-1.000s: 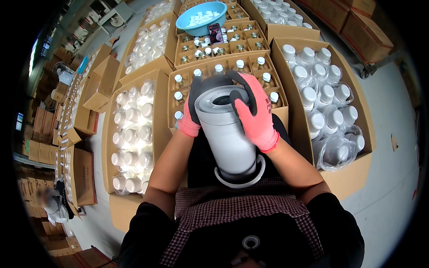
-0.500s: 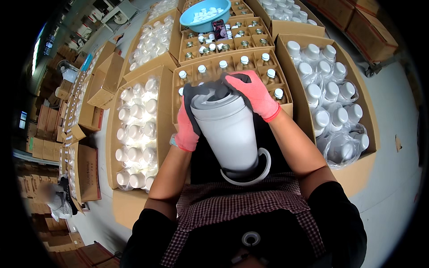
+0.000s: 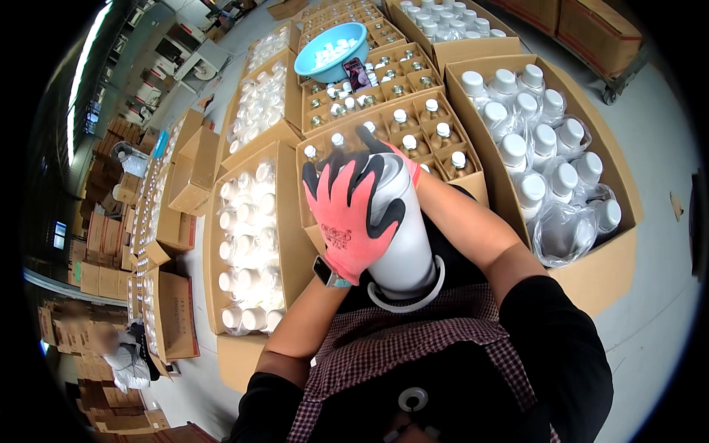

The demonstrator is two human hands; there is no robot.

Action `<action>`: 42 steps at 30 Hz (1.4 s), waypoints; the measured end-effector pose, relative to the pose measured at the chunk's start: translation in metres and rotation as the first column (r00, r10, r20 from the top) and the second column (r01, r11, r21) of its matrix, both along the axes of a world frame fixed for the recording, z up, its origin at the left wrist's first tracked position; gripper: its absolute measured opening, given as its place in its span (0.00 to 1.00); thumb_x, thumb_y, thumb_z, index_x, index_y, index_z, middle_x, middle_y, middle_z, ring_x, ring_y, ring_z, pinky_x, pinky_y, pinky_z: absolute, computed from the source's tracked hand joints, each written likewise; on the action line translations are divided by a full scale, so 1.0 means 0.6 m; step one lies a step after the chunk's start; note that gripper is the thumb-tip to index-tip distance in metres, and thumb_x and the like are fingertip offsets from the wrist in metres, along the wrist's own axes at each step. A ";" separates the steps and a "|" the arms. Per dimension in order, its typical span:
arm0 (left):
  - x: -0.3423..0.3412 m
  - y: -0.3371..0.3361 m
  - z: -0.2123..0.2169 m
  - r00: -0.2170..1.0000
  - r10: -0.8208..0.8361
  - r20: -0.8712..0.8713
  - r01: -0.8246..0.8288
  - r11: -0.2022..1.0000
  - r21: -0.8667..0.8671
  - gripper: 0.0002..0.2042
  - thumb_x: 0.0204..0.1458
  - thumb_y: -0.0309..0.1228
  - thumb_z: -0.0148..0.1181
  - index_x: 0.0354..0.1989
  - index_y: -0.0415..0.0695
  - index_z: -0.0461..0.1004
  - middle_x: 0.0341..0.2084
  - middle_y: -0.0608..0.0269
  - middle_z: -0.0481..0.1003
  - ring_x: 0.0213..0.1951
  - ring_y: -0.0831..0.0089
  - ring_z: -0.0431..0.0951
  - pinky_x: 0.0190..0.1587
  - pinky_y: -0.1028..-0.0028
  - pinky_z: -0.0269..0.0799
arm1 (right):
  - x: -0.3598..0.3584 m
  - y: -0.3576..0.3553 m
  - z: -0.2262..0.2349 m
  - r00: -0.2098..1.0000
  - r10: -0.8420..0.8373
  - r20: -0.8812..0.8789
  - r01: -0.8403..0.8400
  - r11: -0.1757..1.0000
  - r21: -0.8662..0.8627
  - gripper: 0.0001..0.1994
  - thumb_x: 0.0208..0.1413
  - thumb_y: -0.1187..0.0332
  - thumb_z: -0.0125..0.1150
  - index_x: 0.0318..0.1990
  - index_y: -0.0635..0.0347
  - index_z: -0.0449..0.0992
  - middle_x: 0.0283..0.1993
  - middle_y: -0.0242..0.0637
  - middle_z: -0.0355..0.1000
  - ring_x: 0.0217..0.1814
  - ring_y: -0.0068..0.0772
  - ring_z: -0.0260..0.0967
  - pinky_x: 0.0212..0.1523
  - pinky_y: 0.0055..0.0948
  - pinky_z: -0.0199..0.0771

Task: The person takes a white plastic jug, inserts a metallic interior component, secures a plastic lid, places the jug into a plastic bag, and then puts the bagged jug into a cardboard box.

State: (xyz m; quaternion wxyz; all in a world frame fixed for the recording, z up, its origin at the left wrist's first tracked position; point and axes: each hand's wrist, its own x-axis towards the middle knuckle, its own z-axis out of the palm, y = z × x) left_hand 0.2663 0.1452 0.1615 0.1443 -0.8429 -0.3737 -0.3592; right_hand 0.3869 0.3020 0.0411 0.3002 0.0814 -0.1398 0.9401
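Our left grip (image 3: pixel 348 218) just swung across the grey canister (image 3: pixel 406 258), fingers spread, so its top's partly hidden, and we can't tell our right grip's (image 3: pixel 400 156) hold behind it.

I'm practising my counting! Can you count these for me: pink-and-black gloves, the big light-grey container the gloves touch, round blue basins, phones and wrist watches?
Pink-and-black gloves: 2
Big light-grey container: 1
Round blue basin: 1
Phone: 1
Wrist watch: 1
Total: 6
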 end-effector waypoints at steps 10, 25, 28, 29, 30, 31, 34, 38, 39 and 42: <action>-0.054 0.172 -0.082 0.146 0.308 0.940 0.985 0.045 -0.168 0.27 0.69 0.46 0.33 0.59 0.34 0.66 0.60 0.46 0.69 0.59 0.59 0.70 0.65 0.63 0.61 | 0.047 -0.273 0.199 -0.250 -0.928 -0.275 -0.035 -0.275 0.961 0.28 0.48 0.63 0.68 0.58 0.58 0.71 0.55 0.43 0.69 0.61 0.48 0.65 0.67 0.47 0.57; -0.086 0.078 -0.070 0.648 0.018 0.761 0.548 0.683 -0.483 0.12 0.66 0.30 0.43 0.48 0.38 0.72 0.48 0.58 0.74 0.52 0.66 0.73 0.57 0.70 0.66 | 0.079 -0.133 0.149 0.509 -0.760 0.405 0.367 0.617 0.696 0.14 0.62 0.64 0.60 0.41 0.71 0.78 0.35 0.34 0.77 0.39 0.18 0.69 0.42 0.22 0.70; -0.107 0.091 -0.072 0.734 0.021 0.679 0.449 0.735 -0.508 0.12 0.62 0.27 0.47 0.51 0.39 0.72 0.48 0.54 0.75 0.52 0.63 0.73 0.56 0.69 0.67 | 0.059 -0.155 0.178 0.286 -0.888 0.360 0.283 0.437 0.854 0.15 0.63 0.64 0.56 0.41 0.72 0.77 0.31 0.33 0.74 0.35 0.20 0.68 0.40 0.23 0.68; -0.117 0.103 -0.064 0.810 -0.046 0.585 0.409 0.760 -0.506 0.13 0.61 0.27 0.48 0.50 0.38 0.72 0.48 0.54 0.75 0.51 0.63 0.74 0.56 0.69 0.67 | 0.070 -0.152 0.187 0.343 -0.861 0.375 0.206 0.459 0.864 0.14 0.62 0.65 0.57 0.45 0.71 0.77 0.35 0.36 0.76 0.38 0.24 0.70 0.42 0.26 0.70; -0.120 0.109 -0.062 0.873 -0.105 0.476 0.370 0.779 -0.506 0.13 0.60 0.27 0.49 0.50 0.38 0.72 0.47 0.53 0.75 0.51 0.62 0.74 0.56 0.69 0.66 | 0.077 -0.158 0.185 0.200 -0.955 0.218 0.117 0.245 0.963 0.14 0.62 0.64 0.57 0.45 0.69 0.77 0.37 0.37 0.76 0.39 0.29 0.71 0.42 0.27 0.70; -0.110 0.109 -0.042 0.827 -0.150 0.542 0.469 0.716 -0.516 0.13 0.61 0.29 0.49 0.50 0.37 0.72 0.47 0.53 0.75 0.50 0.62 0.74 0.56 0.68 0.66 | 0.084 -0.167 0.181 0.071 -0.997 0.033 -0.006 0.033 0.999 0.14 0.62 0.63 0.57 0.44 0.67 0.76 0.39 0.39 0.76 0.40 0.34 0.72 0.42 0.28 0.71; -0.095 0.124 -0.011 0.674 -0.273 0.686 0.703 0.521 -0.484 0.14 0.61 0.32 0.48 0.47 0.36 0.72 0.46 0.52 0.76 0.49 0.61 0.74 0.56 0.66 0.66 | 0.084 -0.218 0.226 -0.082 -0.995 0.048 -0.271 0.068 0.960 0.18 0.59 0.55 0.59 0.47 0.61 0.74 0.48 0.46 0.72 0.49 0.48 0.71 0.49 0.39 0.71; -0.075 0.145 -0.081 0.154 -0.136 0.979 0.975 0.179 -0.128 0.11 0.60 0.34 0.48 0.37 0.38 0.71 0.44 0.54 0.75 0.48 0.62 0.74 0.53 0.66 0.67 | 0.016 -0.286 0.250 -0.290 -0.903 -0.318 -0.568 -0.105 0.816 0.27 0.49 0.46 0.66 0.47 0.59 0.74 0.44 0.40 0.69 0.48 0.41 0.67 0.52 0.41 0.64; -0.075 0.166 -0.102 0.207 -0.232 0.950 0.961 0.233 -0.152 0.09 0.59 0.31 0.50 0.38 0.37 0.71 0.44 0.54 0.75 0.46 0.63 0.74 0.51 0.67 0.68 | -0.001 -0.289 0.244 -0.321 -0.881 -0.348 -0.624 -0.079 0.778 0.29 0.48 0.43 0.65 0.48 0.58 0.74 0.49 0.39 0.68 0.52 0.40 0.66 0.56 0.42 0.60; -0.080 0.204 -0.148 0.539 -0.427 0.726 0.781 0.577 -0.241 0.07 0.55 0.24 0.56 0.40 0.36 0.72 0.43 0.53 0.76 0.42 0.63 0.76 0.48 0.69 0.70 | -0.001 -0.243 0.222 -0.384 -0.864 -0.326 -0.476 -0.117 0.872 0.25 0.46 0.43 0.68 0.40 0.55 0.79 0.41 0.36 0.76 0.45 0.39 0.74 0.45 0.36 0.73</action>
